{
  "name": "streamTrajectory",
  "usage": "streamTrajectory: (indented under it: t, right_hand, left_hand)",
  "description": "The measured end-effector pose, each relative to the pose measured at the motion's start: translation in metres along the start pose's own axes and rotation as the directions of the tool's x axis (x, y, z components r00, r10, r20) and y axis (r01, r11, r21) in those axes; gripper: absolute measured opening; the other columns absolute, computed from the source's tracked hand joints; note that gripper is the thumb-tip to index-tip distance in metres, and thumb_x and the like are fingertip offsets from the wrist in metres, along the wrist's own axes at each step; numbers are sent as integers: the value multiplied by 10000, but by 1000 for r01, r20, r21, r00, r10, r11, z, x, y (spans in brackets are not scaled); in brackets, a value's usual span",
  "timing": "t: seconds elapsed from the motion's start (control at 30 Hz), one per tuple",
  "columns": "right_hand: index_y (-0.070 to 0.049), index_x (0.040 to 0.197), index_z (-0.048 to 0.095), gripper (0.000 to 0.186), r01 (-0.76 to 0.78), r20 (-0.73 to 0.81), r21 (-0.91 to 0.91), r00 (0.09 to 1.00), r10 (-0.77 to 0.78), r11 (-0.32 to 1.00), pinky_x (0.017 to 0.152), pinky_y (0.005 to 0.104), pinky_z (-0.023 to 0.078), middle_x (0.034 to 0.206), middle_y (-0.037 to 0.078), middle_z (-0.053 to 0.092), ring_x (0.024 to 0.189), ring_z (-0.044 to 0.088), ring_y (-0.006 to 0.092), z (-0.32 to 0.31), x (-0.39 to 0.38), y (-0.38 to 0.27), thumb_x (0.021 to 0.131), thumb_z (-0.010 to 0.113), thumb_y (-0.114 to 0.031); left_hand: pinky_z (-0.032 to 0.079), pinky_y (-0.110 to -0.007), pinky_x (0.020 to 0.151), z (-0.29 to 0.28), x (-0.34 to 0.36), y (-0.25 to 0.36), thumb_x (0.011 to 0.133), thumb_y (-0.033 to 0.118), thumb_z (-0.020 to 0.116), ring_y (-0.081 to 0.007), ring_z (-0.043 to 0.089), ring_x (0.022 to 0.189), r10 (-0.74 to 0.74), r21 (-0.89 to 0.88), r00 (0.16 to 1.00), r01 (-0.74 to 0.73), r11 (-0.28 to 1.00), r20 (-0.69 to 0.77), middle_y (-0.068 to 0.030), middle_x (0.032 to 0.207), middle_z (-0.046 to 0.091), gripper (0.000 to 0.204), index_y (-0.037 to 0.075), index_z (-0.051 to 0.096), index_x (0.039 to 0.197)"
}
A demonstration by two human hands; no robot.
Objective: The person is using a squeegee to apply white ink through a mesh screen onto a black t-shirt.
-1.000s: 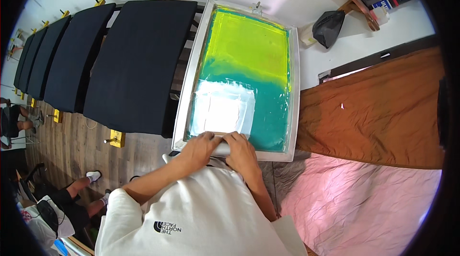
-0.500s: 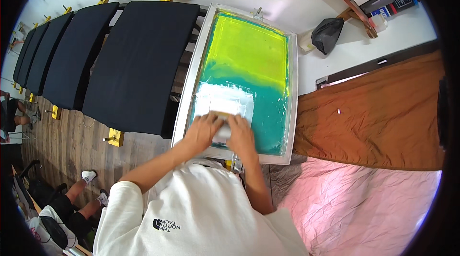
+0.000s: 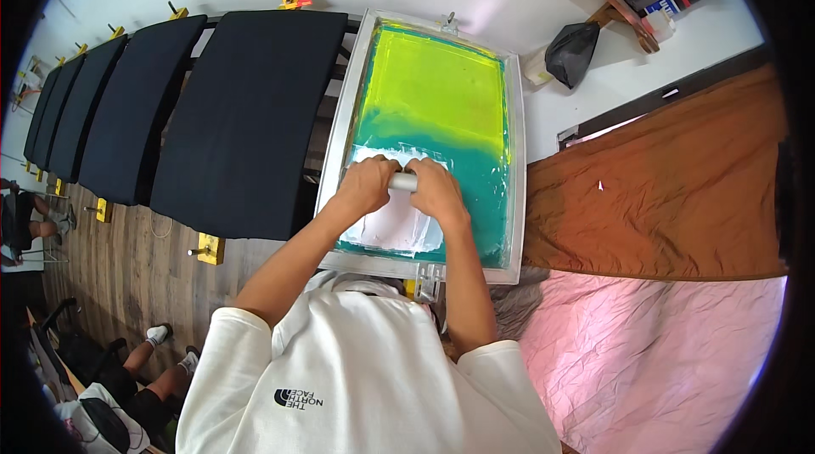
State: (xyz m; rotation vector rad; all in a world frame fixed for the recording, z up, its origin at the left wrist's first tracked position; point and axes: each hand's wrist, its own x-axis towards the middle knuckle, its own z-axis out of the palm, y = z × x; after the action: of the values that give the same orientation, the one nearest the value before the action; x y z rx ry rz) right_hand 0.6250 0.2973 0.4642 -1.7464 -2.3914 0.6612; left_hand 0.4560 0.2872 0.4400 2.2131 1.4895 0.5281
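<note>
Both of my hands are closed around a squeegee (image 3: 403, 181) with a pale handle, which lies across the lower half of a screen-printing frame (image 3: 519, 157). My left hand (image 3: 368, 185) wraps its left part and my right hand (image 3: 435, 191) its right part, with a short stretch of handle showing between them. The blade is hidden below my hands. On the mesh, a white ink patch (image 3: 386, 229) spreads around and below the squeegee. Green mesh surrounds it, and the far half is bright yellow-green (image 3: 437, 84).
Left of the frame stands a row of platens covered in black fabric (image 3: 246, 114), with yellow clamps (image 3: 208, 248). An orange-brown cloth (image 3: 654, 182) and pink sheet (image 3: 645, 352) hang at the right. A shelf (image 3: 628, 21) juts from the wall. Another person's legs (image 3: 157, 369) show lower left.
My hands and the squeegee have moved away from my body, up the frame. More of the white patch now shows below them. The view has shifted slightly.
</note>
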Motion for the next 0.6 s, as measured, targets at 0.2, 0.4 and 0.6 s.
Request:
streamTrajectory:
  t: [0.2,0.4,0.6]
  right_hand:
    - [-45,1097,620,466,22,-140,86,990,-10,996,893,456,492,1075,167,611,1057,570,383,31,-48,-6,647,633,77]
    - [-38,1105,628,467,-4,-83,120,996,14,993,916,448,489,1096,164,617,1093,566,371,38,-122,-32,646,655,47]
    - [-86,1048,679,336,-64,149,-7,987,64,998,836,469,524,1014,176,679,978,652,365,-16,-45,-27,719,642,-28]
  left_hand:
    - [536,-440,804,16,-46,10,724,-57,562,-383,651,938,38,-16,999,-38,999,-27,-196,1084,663,398,21,669,1099]
    - [537,-455,805,2,-113,39,678,-55,596,-389,649,951,87,-28,991,-85,996,100,-223,1073,656,447,23,657,1114]
    - [540,-455,700,-6,-40,9,716,67,656,-318,679,835,34,26,995,-37,999,92,-127,846,672,257,133,672,963]
